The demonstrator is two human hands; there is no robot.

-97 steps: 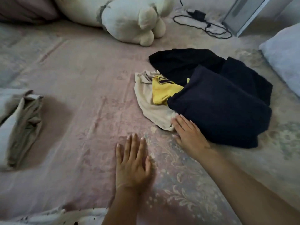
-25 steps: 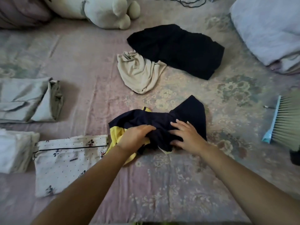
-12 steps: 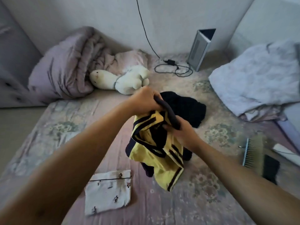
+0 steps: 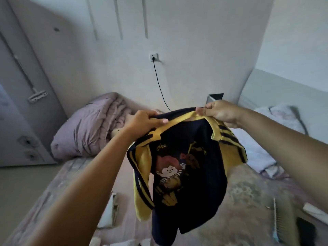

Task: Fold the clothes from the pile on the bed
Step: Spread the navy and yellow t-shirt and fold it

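Both hands were raised mid-frame, holding up a navy and yellow shirt [image 4: 188, 167] by its top edge. Left hand [image 4: 145, 121], centre of frame, pinched the yellow band of the edge between thumb and curled fingers. Right hand [image 4: 220, 112], upper right of centre, pinched the same edge a little further along, fingers curled over it. The two grips sat apart so the edge stretched between them and the body hung free below, clear of the bed [image 4: 248, 192]. Cartoon print faced the camera; yellow striped sleeves drooped on either side, one at centre left, one at right. Judgement: held up like this to shake it out and find its shape before laying it flat to fold. The shirt looked twisted, possibly partly inside out; can't tell for sure.

Bed filled the lower frame. A pale folded item [image 4: 110, 210] lay at lower centre left, partly hidden by the left arm. Bunched mauve quilt [image 4: 88, 132] sat at centre left against the wall. A pale crumpled blanket [image 4: 276, 121] lay at right. A brush [image 4: 276, 221] and a dark flat object [image 4: 305, 229] lay at lower right, blurred. Wall socket [image 4: 153, 57] with black cable [image 4: 159, 86] at upper centre. The rest of the pile was hidden behind the shirt.
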